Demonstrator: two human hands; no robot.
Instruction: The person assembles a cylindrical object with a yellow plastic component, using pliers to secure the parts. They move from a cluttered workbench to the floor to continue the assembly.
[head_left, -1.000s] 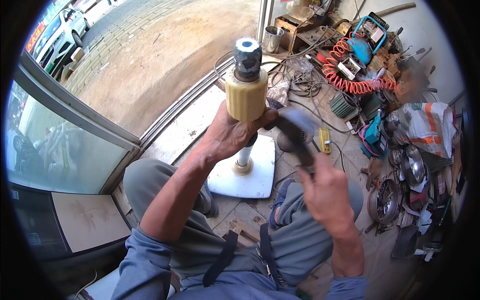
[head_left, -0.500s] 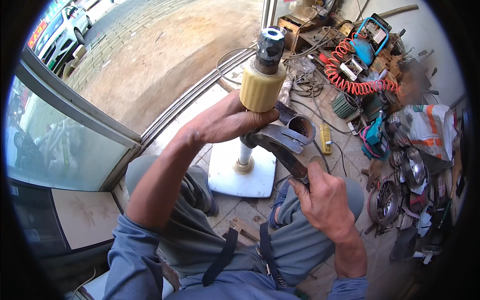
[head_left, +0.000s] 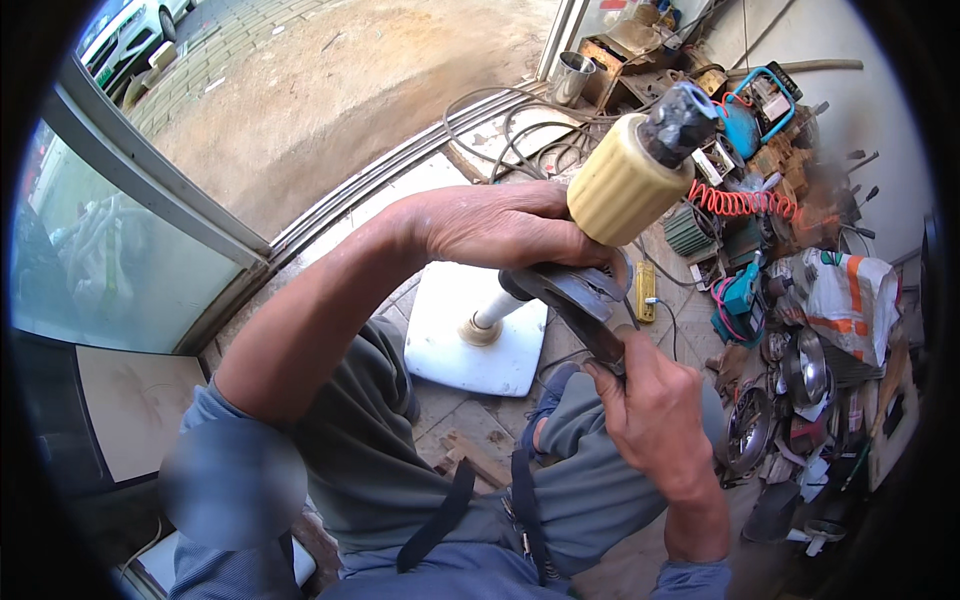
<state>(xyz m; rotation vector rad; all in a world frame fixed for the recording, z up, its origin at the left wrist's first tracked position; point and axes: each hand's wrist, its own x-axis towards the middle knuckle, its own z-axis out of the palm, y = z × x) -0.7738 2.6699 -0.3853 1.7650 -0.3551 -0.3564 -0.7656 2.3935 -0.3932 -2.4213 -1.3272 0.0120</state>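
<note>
A cream ribbed cylinder [head_left: 625, 190] with a blackened, hollow-looking end [head_left: 678, 125] tops a post that leans to the right. My left hand [head_left: 510, 225] is closed around the post just under the cylinder, thumb across the front, other fingers mostly hidden. Lower down, the white pole [head_left: 497, 308] runs into a square white base plate [head_left: 438, 325] on the floor between my feet. My right hand [head_left: 655, 415] grips a claw hammer [head_left: 570, 297] by its dark handle, close to the head. The hammer head lies against or right beside the post under my left hand; I cannot tell which.
At right lies a heap of tools and parts, with a coiled red hose [head_left: 745, 202], a teal power tool [head_left: 738, 300] and a white-and-orange sack [head_left: 845, 300]. A yellow power strip [head_left: 646, 292] and cables lie nearer. Glass doors [head_left: 130, 240] stand at left, beside a sliding track.
The cream cylinder and its post have tipped over to the right, and my left hand has gone with them. The hammer has shifted slightly right, still in my right hand.
</note>
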